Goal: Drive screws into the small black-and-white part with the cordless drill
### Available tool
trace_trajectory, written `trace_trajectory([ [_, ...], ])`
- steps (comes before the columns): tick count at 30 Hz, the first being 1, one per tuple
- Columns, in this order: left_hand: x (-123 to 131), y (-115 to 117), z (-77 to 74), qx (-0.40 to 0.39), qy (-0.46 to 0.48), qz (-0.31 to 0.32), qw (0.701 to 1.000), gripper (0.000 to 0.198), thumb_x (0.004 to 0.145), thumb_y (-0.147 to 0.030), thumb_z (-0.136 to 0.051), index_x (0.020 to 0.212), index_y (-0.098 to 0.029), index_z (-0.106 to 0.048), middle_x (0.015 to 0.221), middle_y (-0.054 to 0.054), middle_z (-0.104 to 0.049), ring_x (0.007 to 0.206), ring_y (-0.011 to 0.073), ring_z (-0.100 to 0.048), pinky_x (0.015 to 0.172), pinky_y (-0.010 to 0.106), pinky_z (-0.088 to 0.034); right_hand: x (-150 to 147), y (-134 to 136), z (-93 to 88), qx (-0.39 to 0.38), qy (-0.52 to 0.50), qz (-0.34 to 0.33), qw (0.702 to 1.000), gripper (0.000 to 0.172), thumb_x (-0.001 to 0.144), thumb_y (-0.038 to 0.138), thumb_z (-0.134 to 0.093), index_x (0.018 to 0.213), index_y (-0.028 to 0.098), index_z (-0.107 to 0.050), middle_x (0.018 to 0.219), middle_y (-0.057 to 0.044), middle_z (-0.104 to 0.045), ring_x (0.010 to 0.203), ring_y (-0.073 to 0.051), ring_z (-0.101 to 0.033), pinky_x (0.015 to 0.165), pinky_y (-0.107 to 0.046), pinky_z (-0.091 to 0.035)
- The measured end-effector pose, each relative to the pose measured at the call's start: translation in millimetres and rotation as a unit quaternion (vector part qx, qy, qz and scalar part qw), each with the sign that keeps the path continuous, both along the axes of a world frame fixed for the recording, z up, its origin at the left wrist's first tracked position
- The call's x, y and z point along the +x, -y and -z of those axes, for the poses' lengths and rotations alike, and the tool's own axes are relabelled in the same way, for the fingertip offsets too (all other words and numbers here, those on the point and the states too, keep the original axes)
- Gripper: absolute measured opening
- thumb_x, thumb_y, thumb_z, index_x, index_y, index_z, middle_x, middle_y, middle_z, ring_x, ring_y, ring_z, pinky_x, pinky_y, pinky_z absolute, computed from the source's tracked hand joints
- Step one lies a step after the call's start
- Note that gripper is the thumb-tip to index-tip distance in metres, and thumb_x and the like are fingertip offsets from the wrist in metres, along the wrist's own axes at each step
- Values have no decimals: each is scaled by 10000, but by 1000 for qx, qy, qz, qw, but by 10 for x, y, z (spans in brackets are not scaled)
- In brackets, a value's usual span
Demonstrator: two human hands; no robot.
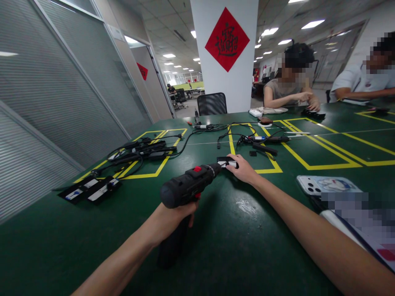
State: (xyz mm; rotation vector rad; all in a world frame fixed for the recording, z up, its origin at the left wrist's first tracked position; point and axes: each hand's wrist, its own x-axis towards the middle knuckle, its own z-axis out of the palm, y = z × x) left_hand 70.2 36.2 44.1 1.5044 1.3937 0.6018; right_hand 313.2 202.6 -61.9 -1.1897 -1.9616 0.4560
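Note:
My left hand (182, 211) is wrapped round the grip of a black cordless drill (185, 187) with red buttons. The drill points away and to the right, its front end close to a small black-and-white block (226, 161). Whether the bit touches the block cannot be made out. My right hand (242, 167) grips that block from its right side, thumb and fingers closed about it, on the green table (216, 230). Part of the block is hidden behind the fingers and the drill's front.
Black cables and devices (148, 148) lie on the left, with black-and-white plates (103, 190) nearer me. A pen-like tool (262, 139) and cables lie beyond my right hand. A phone (330, 185) is on the right. Two people sit across the table, one handling black parts (313, 114).

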Motion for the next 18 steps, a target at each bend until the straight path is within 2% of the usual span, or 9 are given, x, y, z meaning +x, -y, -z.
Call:
trace_trajectory([
  [11,-26,-3,28,-5,15,-3,1000,233,826,-300,-528,992,-138,-549,639,-9,-585,579,146,-522,645,329,-395,0,3,-4,-8,1,3,1000,412,826,337,-569,1226,250,-520,1098,-53,-507,977,-186,-548,928,-335,-403],
  [18,5,-3,-21,-12,11,-4,1000,202,820,-286,-527,954,-138,-559,612,-17,-572,585,152,-526,657,330,-399,1,5,-9,-9,1,5,1000,418,828,335,-566,1232,246,-514,1101,-55,-506,983,-186,-546,931,-335,-401],
])
